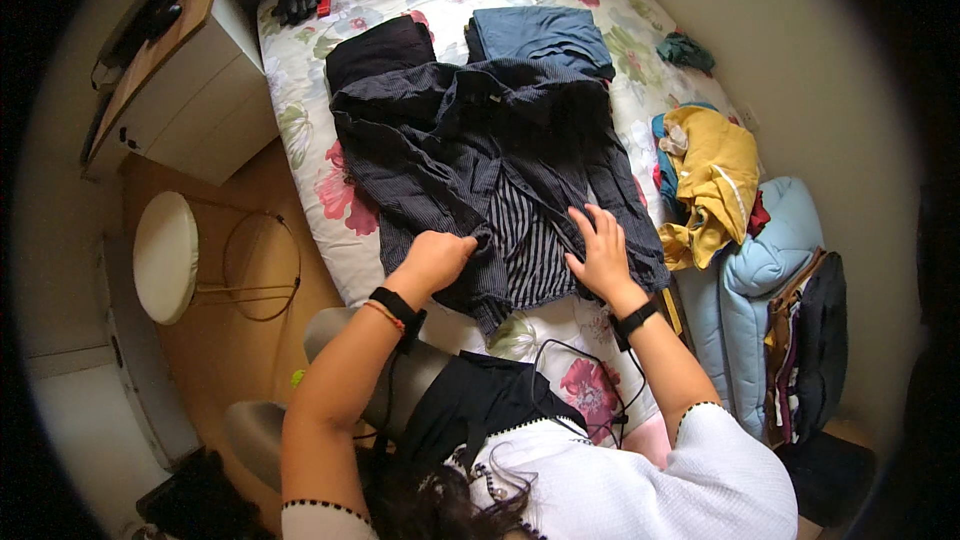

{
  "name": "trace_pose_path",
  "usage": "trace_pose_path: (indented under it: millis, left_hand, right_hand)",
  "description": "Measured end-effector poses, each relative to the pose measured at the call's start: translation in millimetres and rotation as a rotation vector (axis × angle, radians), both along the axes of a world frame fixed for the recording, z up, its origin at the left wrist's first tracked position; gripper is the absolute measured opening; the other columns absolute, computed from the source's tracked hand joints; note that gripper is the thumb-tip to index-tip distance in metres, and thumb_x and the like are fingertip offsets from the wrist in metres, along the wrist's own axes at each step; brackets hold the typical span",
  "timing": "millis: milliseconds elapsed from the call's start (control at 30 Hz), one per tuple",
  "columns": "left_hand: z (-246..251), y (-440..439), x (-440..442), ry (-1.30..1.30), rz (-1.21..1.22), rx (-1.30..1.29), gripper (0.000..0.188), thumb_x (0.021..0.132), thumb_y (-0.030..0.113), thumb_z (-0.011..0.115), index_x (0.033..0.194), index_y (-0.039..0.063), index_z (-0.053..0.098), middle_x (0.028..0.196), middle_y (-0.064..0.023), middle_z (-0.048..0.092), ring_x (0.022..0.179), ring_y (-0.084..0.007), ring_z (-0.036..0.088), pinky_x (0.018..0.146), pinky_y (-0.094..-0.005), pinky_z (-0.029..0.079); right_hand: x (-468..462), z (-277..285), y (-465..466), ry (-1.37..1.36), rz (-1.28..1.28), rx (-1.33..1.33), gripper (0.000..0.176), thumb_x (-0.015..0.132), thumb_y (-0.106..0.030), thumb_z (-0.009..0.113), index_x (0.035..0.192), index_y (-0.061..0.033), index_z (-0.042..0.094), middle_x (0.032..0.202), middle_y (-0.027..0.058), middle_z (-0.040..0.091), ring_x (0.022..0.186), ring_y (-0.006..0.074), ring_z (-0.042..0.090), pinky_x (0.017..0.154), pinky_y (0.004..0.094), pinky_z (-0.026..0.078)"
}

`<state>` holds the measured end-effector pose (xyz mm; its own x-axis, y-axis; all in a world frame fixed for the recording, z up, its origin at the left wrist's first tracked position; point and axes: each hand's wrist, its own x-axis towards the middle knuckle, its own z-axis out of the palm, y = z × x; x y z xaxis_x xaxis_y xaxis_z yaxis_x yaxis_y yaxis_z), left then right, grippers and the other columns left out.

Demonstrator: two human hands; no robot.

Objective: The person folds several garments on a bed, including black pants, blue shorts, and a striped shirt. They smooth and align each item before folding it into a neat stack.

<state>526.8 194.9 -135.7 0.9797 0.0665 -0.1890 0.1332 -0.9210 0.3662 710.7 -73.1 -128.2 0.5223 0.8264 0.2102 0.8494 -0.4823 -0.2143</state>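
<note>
A dark striped shirt [420, 142] lies spread over the floral bedsheet [300, 90], its front parted so that the lighter-striped inside shows in the middle. My left hand [439, 259] grips a bunched edge of the shirt's left part between thumb and fingers. On the shirt's right part rests my right hand [604, 251], fingers apart, with nothing visibly pinched in it. Beyond the collar are a folded black garment [379, 49] and a folded blue garment [540, 34], which lies on darker cloth.
A yellow garment [712, 157] tops a heap at the right, beside a light-blue quilt [780, 232] and a wall. A dark green cloth [685, 51] lies farther back. At the left stand a round stool [166, 259] and a cabinet [202, 90]. A black cable [559, 341] runs near my right wrist.
</note>
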Motion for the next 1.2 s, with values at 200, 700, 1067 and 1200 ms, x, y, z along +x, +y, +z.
trace_pose_path:
  millis: [200,700,1067,1200]
  left_hand:
    - [37,57,-40,-0.280,0.353,-0.326,0.014,0.081,0.014,0.067,0.084,0.002,0.059,0.073,-0.0188,0.065,0.071,-0.0378,0.065,0.062,-0.0444,0.050]
    - [13,44,-77,-0.171,0.539,-0.543,0.030,0.080,0.006,0.061,0.110,0.004,0.062,0.078,-0.0109,0.062,0.074,-0.0240,0.062,0.071,-0.0364,0.050]
    - [36,82,-154,0.551,0.663,0.166,0.030,0.089,0.024,0.058,0.107,0.004,0.072,0.102,-0.0224,0.071,0.097,-0.0403,0.068,0.081,-0.0484,0.055]
    - [57,67,-132,0.416,0.459,0.264,0.022,0.085,0.019,0.063,0.101,0.006,0.069,0.098,-0.0214,0.071,0.094,-0.0396,0.068,0.078,-0.0495,0.054]
  right_hand:
    - [-15,-23,-47,0.246,-0.184,0.049,0.058,0.073,-0.013,0.077,0.127,-0.0105,0.055,0.093,0.0114,0.062,0.091,0.0340,0.059,0.089,0.0441,0.044]
    - [-24,94,-12,0.635,-0.224,0.417,0.021,0.088,-0.015,0.073,0.095,0.0038,0.071,0.074,0.0072,0.069,0.064,0.0093,0.059,0.060,0.0261,0.047]
    - [-87,12,-2,0.637,0.132,-0.419,0.039,0.086,-0.029,0.070,0.119,-0.0074,0.065,0.099,0.0205,0.071,0.091,0.0393,0.068,0.079,0.0488,0.054]
    - [-80,20,-3,0.583,0.181,-0.472,0.034,0.084,-0.031,0.071,0.111,-0.0094,0.069,0.096,0.0182,0.072,0.091,0.0391,0.068,0.079,0.0482,0.054]
